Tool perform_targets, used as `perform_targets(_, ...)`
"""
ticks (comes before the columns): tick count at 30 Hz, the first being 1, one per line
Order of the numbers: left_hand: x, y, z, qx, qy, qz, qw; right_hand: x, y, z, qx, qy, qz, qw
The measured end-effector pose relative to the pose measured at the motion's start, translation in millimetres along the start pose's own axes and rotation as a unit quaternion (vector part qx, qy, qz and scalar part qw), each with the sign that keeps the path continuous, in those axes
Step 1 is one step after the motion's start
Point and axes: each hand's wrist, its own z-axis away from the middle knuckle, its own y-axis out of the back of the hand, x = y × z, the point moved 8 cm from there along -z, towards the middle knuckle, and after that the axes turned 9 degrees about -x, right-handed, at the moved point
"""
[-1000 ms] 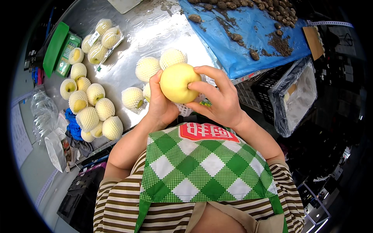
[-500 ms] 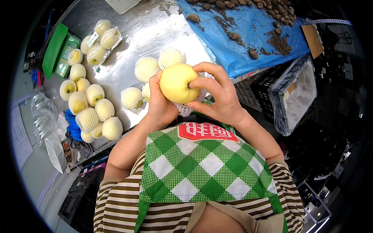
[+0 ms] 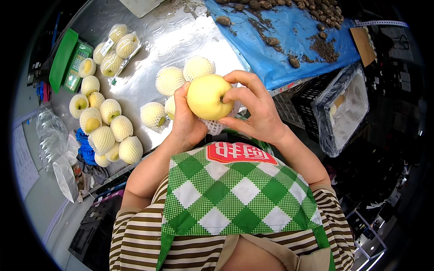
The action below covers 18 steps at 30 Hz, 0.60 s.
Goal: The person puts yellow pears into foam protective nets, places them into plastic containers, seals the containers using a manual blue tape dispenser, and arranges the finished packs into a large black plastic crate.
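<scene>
A pale yellow pear (image 3: 206,96) is held up in front of me over the edge of a shiny metal table (image 3: 149,67). My left hand (image 3: 186,122) grips its left side and underside. My right hand (image 3: 253,106) wraps over its right side, fingertips by the stem. White foam net sleeve (image 3: 214,126) hangs below the pear, bunched between both palms. Three net-wrapped pears (image 3: 169,80) lie on the table just behind my hands.
A group of several net-wrapped pears (image 3: 106,131) lies at the table's left. A clear bag of pears (image 3: 115,45) and a green tray (image 3: 63,58) sit farther back. A blue sheet (image 3: 289,40) with dirt-covered tubers lies to the right, above a lined black crate (image 3: 339,108).
My hands and the pear have stayed in nearly the same place; my right fingers shifted slightly over the fruit.
</scene>
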Motion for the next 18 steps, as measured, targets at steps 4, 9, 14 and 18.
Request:
perform_targets(4, -1, -2, -1, 0.004, 0.009, -0.006, 1.0, 6, 1, 1, -0.003, -0.001, -0.033, 0.999)
perform_targets(9, 0, -8, -1, 0.024, 0.02, 0.008, 0.999, 36, 25, 8, 0.031, -0.036, -0.105, 0.993)
perform_targets(14, 1, -6, -3, 0.023, 0.023, 0.003, 0.999, 133, 98, 53, 0.13, -0.204, 0.155, 0.958)
perform_targets(18, -1, -14, -8, 0.004, 0.038, -0.006, 0.999, 146, 98, 68, 0.097, -0.258, 0.362, 0.89)
